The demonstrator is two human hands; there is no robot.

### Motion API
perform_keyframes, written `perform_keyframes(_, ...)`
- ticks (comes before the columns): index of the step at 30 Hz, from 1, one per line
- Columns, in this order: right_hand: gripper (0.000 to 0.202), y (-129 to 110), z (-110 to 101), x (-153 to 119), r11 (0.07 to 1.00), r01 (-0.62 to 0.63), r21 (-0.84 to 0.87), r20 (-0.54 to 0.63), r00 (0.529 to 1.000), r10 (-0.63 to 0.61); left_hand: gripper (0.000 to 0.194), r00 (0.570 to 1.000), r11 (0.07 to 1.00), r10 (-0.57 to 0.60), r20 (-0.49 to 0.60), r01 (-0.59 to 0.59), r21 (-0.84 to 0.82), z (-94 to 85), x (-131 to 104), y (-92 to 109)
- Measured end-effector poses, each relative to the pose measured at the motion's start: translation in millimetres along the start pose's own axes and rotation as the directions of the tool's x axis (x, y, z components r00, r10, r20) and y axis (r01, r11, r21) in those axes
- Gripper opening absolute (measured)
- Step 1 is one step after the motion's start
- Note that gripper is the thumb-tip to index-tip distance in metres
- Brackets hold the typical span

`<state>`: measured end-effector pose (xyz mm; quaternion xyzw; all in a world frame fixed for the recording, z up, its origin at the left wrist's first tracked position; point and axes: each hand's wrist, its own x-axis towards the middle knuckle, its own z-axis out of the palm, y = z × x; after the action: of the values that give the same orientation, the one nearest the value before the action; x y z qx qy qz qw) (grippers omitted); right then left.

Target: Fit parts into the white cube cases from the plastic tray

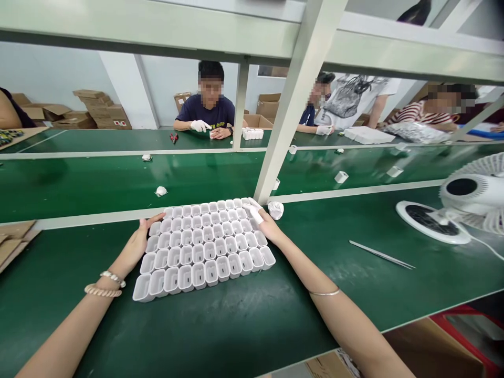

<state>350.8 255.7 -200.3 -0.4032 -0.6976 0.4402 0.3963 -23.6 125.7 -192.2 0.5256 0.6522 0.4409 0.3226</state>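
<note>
Rows of small white open-topped plastic cases (203, 251) stand packed side by side on the green bench, several with a small dark slot inside. My left hand (138, 242) rests against the left side of the block, its index finger stretched along the far left corner. At the far right corner lies my right hand (264, 222), with white coverings on its fingers and the fingers extended along the edge cases. Both hands touch the block from opposite sides, and neither is wrapped round a single case. Beside my right hand sits a crumpled white wad (275, 210).
Metal tweezers (381, 255) and a white fan (459, 186) are on the right. Beyond a pale rail runs a green belt (94, 181) with scattered white parts. A slanted post (293, 113) rises ahead. Co-workers sit opposite; cardboard (14, 239) lies at left.
</note>
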Motion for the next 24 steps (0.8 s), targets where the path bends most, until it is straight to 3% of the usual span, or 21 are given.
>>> perform_keyframes(11, 0.072, 6, 0, -1, 1.000, -0.002, -0.008, -0.036, 0.999, 0.001, 0.085, 0.997, 0.996, 0.078, -0.015, -0.077, 0.048, 4.4, -3, 13)
perform_keyframes(16, 0.054, 4, -1, -5, 1.000, 0.013, -0.005, -0.097, 0.995, -0.014, 0.063, 0.987, 0.988, 0.148, -0.068, -0.145, 0.046, -11.2, -4, 9)
perform_keyframes(21, 0.048, -11, 0, -3, 0.973, 0.192, -0.126, -0.154, 0.965, -0.211, 0.038, 0.931, 0.905, 0.350, 0.103, -0.364, 0.220, -38.0, -6, -5)
perform_keyframes(24, 0.047, -37, 13, 15, 0.942, 0.247, -0.229, -0.026, 0.965, -0.260, 0.037, 0.906, 0.869, 0.377, 0.195, -0.418, 0.264, -41.7, -7, -7)
